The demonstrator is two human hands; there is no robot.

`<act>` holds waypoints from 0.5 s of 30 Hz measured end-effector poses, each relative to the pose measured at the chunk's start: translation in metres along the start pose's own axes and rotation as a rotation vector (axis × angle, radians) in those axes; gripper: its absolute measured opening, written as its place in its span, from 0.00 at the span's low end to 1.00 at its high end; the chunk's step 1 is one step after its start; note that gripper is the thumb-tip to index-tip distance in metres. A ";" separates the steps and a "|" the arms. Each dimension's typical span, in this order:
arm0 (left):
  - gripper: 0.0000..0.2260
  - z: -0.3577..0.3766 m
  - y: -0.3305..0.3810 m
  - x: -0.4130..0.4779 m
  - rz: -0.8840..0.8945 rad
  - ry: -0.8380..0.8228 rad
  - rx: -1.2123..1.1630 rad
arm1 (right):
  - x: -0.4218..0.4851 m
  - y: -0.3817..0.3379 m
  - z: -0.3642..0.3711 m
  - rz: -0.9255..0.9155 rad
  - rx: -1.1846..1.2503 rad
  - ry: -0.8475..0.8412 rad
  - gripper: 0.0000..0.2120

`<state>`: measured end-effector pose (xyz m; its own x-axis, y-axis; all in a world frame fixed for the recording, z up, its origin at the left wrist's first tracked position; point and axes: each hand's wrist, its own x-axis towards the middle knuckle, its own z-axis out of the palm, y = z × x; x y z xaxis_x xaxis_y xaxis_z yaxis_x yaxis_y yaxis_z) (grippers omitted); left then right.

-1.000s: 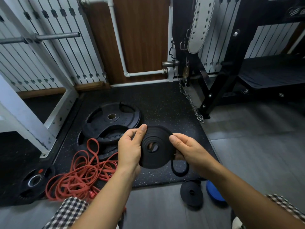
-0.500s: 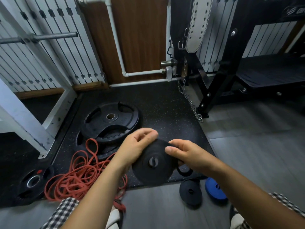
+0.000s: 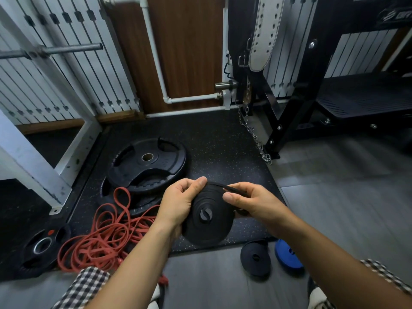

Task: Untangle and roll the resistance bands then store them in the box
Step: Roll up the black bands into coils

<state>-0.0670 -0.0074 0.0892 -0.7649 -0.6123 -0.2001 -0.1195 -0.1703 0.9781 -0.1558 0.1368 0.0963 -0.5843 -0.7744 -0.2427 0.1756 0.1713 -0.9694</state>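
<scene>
A: Which one is being held?

B: The black band (image 3: pixel 207 219); it is wound into a thick, flat coil with a small hole at its centre; it is tilted up on edge, face toward the camera, off the floor (image 3: pixel 345 208); the left hand (image 3: pixel 178 201) grips its left rim; the right hand (image 3: pixel 252 201) pinches its loose end (image 3: pixel 231 188) at the top.

A: And the others?

B: A red band (image 3: pixel 104 237) lies in a loose tangle on the floor, to the left; a second black roll (image 3: pixel 255 259) and a blue roll (image 3: pixel 287 256) lie flat at lower right, just beside each other.
</scene>
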 end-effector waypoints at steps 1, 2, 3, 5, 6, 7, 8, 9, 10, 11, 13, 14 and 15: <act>0.10 0.001 -0.001 0.000 -0.006 0.018 -0.019 | 0.000 0.002 0.001 0.001 0.015 -0.001 0.11; 0.10 0.001 -0.002 0.001 -0.018 0.037 -0.047 | 0.001 0.003 0.003 -0.004 0.034 0.000 0.11; 0.10 0.002 -0.003 0.001 -0.030 0.058 -0.080 | 0.001 0.005 0.005 -0.011 0.053 0.008 0.10; 0.11 0.003 -0.004 0.002 -0.049 0.095 -0.139 | 0.002 0.010 0.012 -0.019 0.134 0.047 0.13; 0.11 0.003 -0.005 0.002 -0.054 0.109 -0.153 | 0.003 0.013 0.015 -0.009 0.193 0.080 0.15; 0.11 0.003 -0.006 0.002 -0.060 0.120 -0.157 | 0.004 0.016 0.018 0.003 0.245 0.116 0.15; 0.11 0.003 -0.007 0.003 -0.070 0.129 -0.158 | 0.005 0.019 0.020 0.007 0.287 0.150 0.14; 0.11 0.003 -0.008 0.003 -0.082 0.135 -0.161 | 0.006 0.021 0.022 0.002 0.315 0.178 0.13; 0.12 0.003 -0.009 0.003 -0.098 0.139 -0.168 | 0.006 0.024 0.022 -0.011 0.328 0.196 0.12; 0.12 0.003 -0.010 0.003 -0.119 0.139 -0.179 | 0.006 0.026 0.024 -0.027 0.327 0.212 0.11; 0.13 0.004 -0.012 0.001 -0.162 0.143 -0.206 | 0.007 0.031 0.027 -0.066 0.298 0.262 0.09; 0.13 0.004 -0.014 0.000 -0.186 0.153 -0.215 | 0.007 0.035 0.029 -0.082 0.285 0.292 0.07; 0.13 0.004 -0.016 0.000 -0.210 0.165 -0.225 | 0.008 0.038 0.029 -0.100 0.275 0.313 0.06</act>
<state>-0.0680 -0.0016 0.0737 -0.6239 -0.6590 -0.4200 -0.1066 -0.4607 0.8811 -0.1307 0.1191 0.0586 -0.8141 -0.5494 -0.1882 0.2857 -0.0966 -0.9534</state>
